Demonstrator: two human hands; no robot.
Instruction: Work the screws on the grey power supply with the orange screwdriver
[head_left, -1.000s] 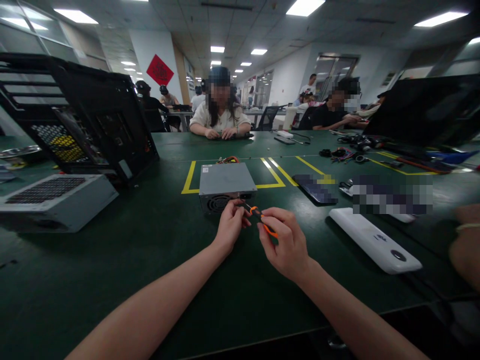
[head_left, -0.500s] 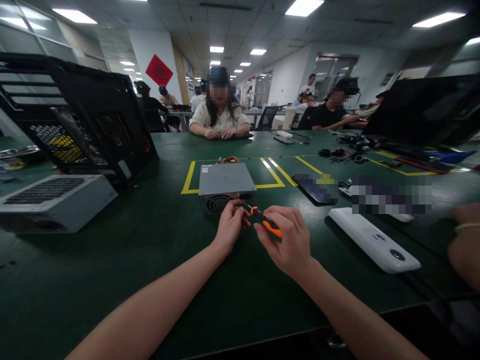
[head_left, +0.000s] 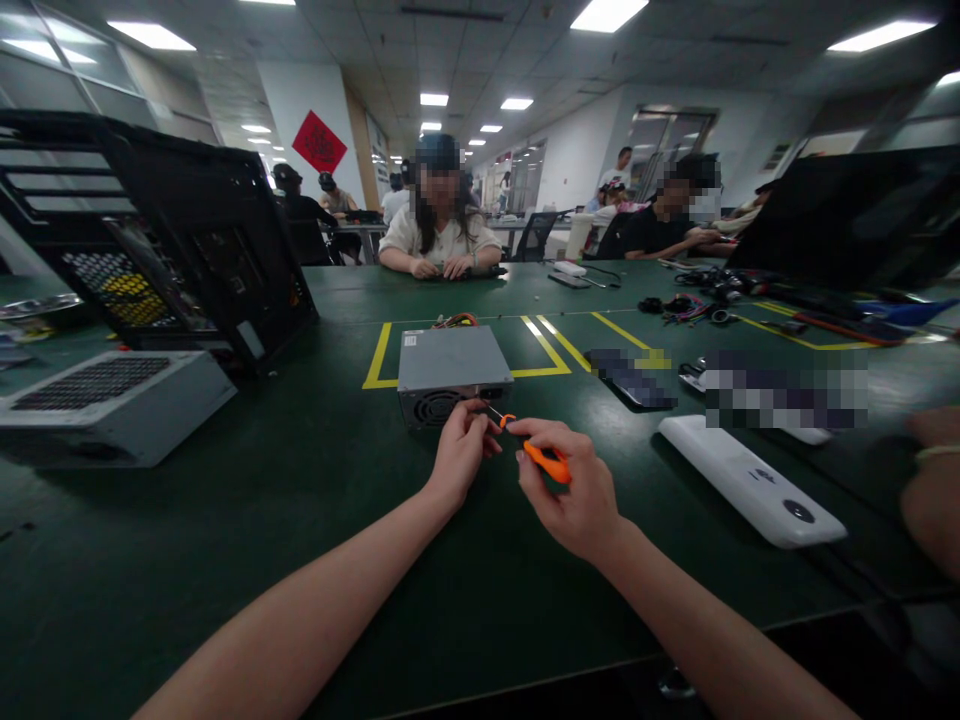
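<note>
A grey power supply unit [head_left: 454, 358] sits on the table in front of me, its fan side facing me and coloured cables behind it. My right hand [head_left: 574, 480] grips a screwdriver [head_left: 547, 462] with an orange and black handle. Its thin shaft points left and away, toward the lower right of the unit's near face. My left hand [head_left: 461, 450] is at that face, fingers closed together around the screwdriver's tip end. What those fingers pinch, if anything, is hidden, and so is the exact spot the tip touches.
On the left stand an open black computer case [head_left: 165, 240] and a second power supply unit [head_left: 112, 405]. A white power bank [head_left: 750, 480] and a dark phone [head_left: 630, 378] lie to the right. Yellow tape [head_left: 379, 355] marks the green table [head_left: 315, 500]. A person [head_left: 441, 235] sits opposite.
My right hand's fingers have shifted on the screwdriver handle, which looks turned, showing more orange. My left hand and the power supply unit hold their place.
</note>
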